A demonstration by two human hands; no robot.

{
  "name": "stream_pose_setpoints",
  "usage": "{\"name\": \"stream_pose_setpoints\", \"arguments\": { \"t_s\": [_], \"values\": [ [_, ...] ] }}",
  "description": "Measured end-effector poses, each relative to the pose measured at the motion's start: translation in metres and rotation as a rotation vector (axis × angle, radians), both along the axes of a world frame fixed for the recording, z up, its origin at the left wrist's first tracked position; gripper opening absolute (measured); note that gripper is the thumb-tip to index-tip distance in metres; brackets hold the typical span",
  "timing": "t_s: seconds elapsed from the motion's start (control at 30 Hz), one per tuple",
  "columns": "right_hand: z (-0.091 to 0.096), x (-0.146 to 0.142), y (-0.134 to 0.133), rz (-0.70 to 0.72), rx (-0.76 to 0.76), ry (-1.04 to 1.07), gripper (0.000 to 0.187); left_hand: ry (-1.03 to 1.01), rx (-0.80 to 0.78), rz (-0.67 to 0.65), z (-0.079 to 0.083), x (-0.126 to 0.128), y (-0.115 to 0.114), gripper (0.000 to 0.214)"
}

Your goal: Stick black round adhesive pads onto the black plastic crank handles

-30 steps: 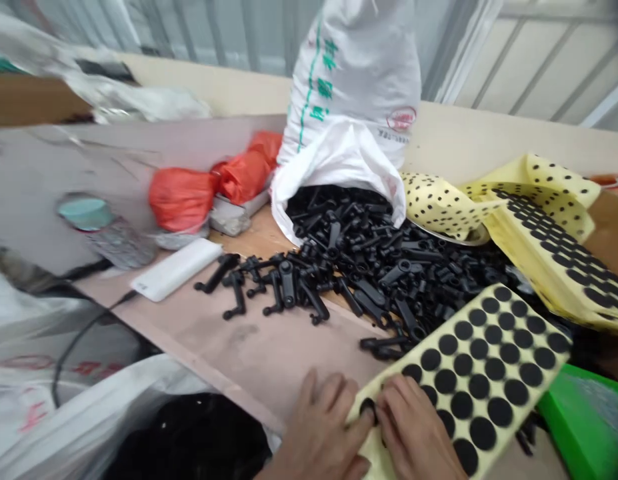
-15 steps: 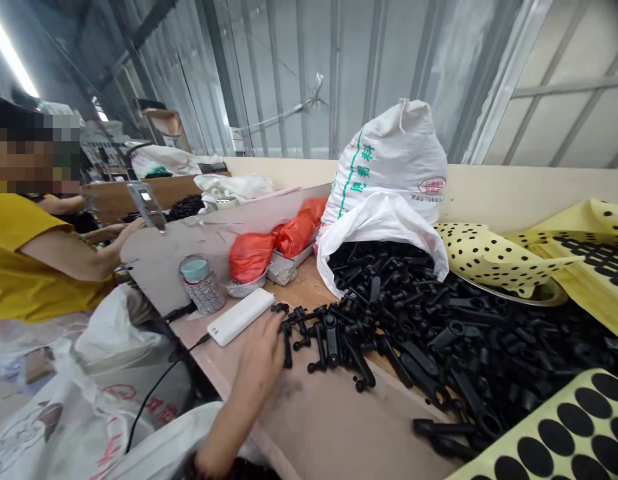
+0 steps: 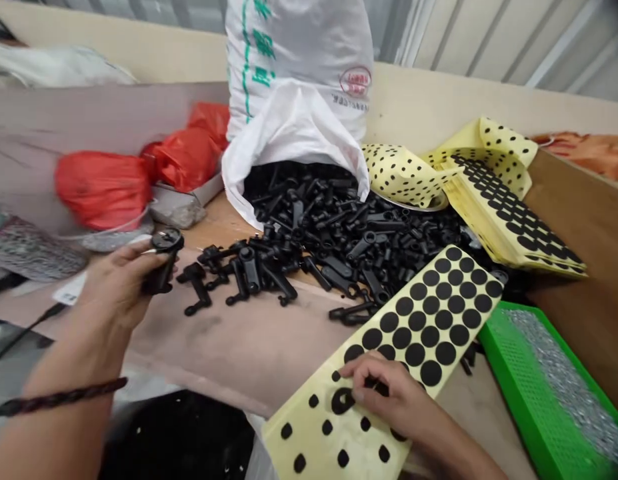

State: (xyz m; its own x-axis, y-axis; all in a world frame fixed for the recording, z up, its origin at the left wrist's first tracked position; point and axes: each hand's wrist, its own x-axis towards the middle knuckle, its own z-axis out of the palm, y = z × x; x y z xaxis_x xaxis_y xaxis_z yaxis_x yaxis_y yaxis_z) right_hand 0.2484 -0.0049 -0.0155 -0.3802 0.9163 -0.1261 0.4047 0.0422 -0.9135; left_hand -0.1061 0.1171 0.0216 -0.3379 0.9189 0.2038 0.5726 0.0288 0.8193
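Left-hand fingers point(image 3: 136, 261) curl shut around a black plastic lever handle point(image 3: 165, 260); right-hand fingers point(image 3: 371, 373) bunch on a yellow sheet of black adhesive dots point(image 3: 419, 333).
The sheet lies at 5 o'clock on the table point(image 3: 239, 340), and whether those fingers pinch a dot cannot be told. Loose black handles point(image 3: 329, 233) spill from a white woven sack point(image 3: 293, 67) at 12 o'clock.

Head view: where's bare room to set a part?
Bare board lies between the left hand, the black plastic parts and the dotted yellow sheet. A narrower strip runs between that sheet and the green tray. The pile by the white sack is crowded.
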Motion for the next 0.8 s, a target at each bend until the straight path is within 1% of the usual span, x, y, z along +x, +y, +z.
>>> {"name": "stream_pose_setpoints", "arguments": {
  "t_s": [0.07,0.1,0.13,0.17,0.23,0.3,0.37,0.43,0.47,0.6,0.8],
  "values": [
    [0.001,0.001,0.002,-0.042,-0.083,0.041,0.011,-0.219,-0.087,-0.100,0.005,0.024,-0.019,0.012],
    [0.001,0.001,0.002,-0.064,-0.118,0.072,0.011,-0.411,-0.163,-0.164,0.006,0.039,-0.030,0.011],
    [0.001,0.002,0.003,-0.093,-0.153,0.113,0.011,-0.565,-0.273,-0.240,0.004,0.055,-0.042,0.014],
    [0.002,0.003,0.003,-0.129,-0.183,0.164,0.013,-0.675,-0.353,-0.286,0.001,0.072,-0.053,0.020],
    [0.003,0.006,0.002,-0.210,-0.222,0.288,0.016,-0.803,-0.512,-0.452,-0.010,0.103,-0.073,0.036],
    [0.006,0.009,0.001,-0.272,-0.244,0.399,0.017,-0.839,-0.596,-0.577,-0.022,0.129,-0.087,0.038],
    [0.010,0.011,0.001,-0.294,-0.251,0.461,0.017,-0.864,-0.661,-0.692,-0.030,0.147,-0.095,0.035],
    [0.012,0.011,0.001,-0.300,-0.254,0.474,0.017,-0.871,-0.707,-0.752,-0.035,0.157,-0.099,0.034],
    [0.013,0.010,0.001,-0.298,-0.252,0.474,0.016,-0.871,-0.719,-0.762,-0.035,0.160,-0.099,0.034],
    [0.014,0.007,0.002,-0.281,-0.246,0.480,0.015,-0.884,-0.734,-0.776,-0.034,0.165,-0.099,0.041],
    [0.014,0.003,0.004,-0.283,-0.254,0.466,0.015,-0.934,-0.735,-0.779,-0.031,0.168,-0.099,0.043]
  ]
}}
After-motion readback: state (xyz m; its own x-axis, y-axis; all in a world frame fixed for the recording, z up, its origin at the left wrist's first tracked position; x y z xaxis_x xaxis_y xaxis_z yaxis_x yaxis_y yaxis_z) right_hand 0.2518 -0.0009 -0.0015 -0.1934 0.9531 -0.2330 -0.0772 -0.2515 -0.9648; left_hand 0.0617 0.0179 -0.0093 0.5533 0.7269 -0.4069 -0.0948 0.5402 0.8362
